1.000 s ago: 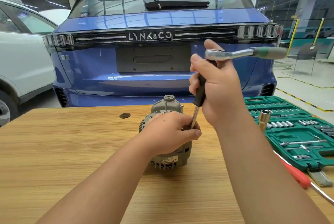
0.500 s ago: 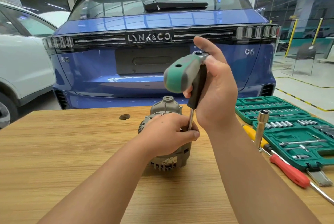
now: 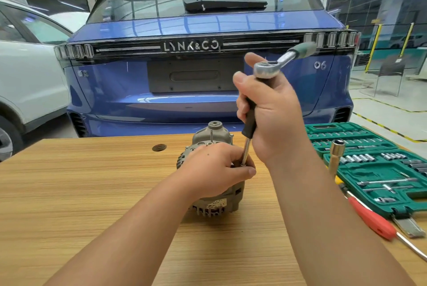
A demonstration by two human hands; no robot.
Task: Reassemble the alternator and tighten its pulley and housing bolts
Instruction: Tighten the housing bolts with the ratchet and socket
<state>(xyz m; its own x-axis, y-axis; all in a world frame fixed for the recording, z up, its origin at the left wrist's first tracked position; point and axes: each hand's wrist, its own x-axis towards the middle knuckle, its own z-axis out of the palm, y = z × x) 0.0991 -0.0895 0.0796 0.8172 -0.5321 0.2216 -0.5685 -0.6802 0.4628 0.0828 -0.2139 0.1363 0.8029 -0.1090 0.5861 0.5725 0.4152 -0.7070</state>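
Setting: wooden workbench (image 3: 92,193), blue car (image 3: 203,73) beyond both hands.
Alternator (image 3: 216,202): under left hand (image 3: 215,173), which grips it.
Right hand (image 3: 271,114): curled round extension bar (image 3: 249,133).
Change: ratchet (image 3: 280,62) handle swung from near-left to far-right; housing bolt likely tightening.

Views: I have only one, the head camera, so no part is shared with another view.
Position: it sits above and behind my forearms.
Direction: forward and down, over the table (image 3: 80,193) toward the blue car (image 3: 184,91).
Nearness: close; the left hand (image 3: 215,170) and right hand (image 3: 275,112) fill the centre.
Lens: wide, edges bend beyond my fingers.
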